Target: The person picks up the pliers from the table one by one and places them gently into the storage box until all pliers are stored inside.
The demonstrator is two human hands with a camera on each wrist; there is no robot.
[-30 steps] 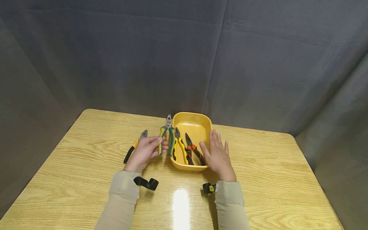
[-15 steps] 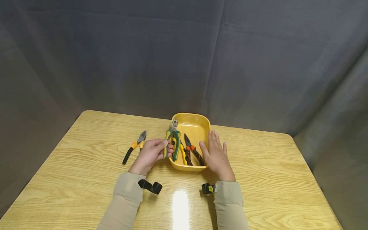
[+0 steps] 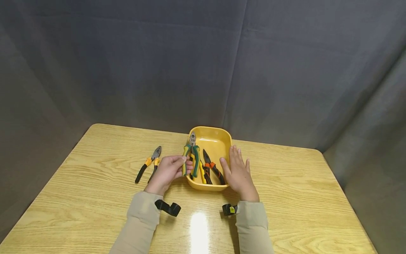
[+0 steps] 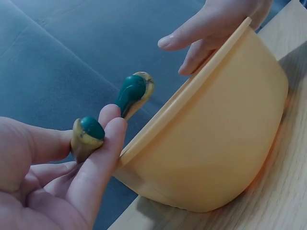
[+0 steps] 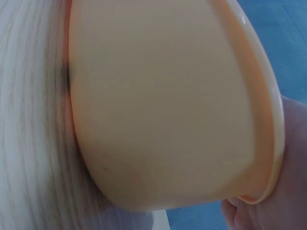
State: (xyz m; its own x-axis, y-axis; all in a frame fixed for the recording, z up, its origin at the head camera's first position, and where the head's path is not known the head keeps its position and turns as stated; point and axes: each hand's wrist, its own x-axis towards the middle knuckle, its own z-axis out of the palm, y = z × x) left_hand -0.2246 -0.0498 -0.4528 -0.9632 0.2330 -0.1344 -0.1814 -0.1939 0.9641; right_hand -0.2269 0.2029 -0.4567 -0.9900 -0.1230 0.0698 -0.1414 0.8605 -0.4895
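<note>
In the head view my left hand (image 3: 168,170) pinches one handle of the green-and-yellow combination pliers (image 3: 196,162), jaws pointing away, over the left side of a yellow plastic bin (image 3: 207,187). The left wrist view shows the pliers' handle ends (image 4: 132,91) spread apart above the bin's rim (image 4: 192,93). My right hand (image 3: 240,174) rests along the bin's right rim, fingers straight and thumb reaching over the edge. Inside the bin lie yellow-and-black pliers (image 3: 202,173), partly hidden under the held pair, and orange-and-black long-nose pliers (image 3: 217,173).
Another pair of pliers (image 3: 142,172) with orange-and-black handles lies on the wooden table (image 3: 295,197), left of my left hand. A grey curtain (image 3: 158,63) hangs behind the table and at both sides.
My left hand has carried the green-and-yellow pliers rightward, from the bin's left edge to over its left side. The pliers on the table show more fully. My right hand stays at the rim.
</note>
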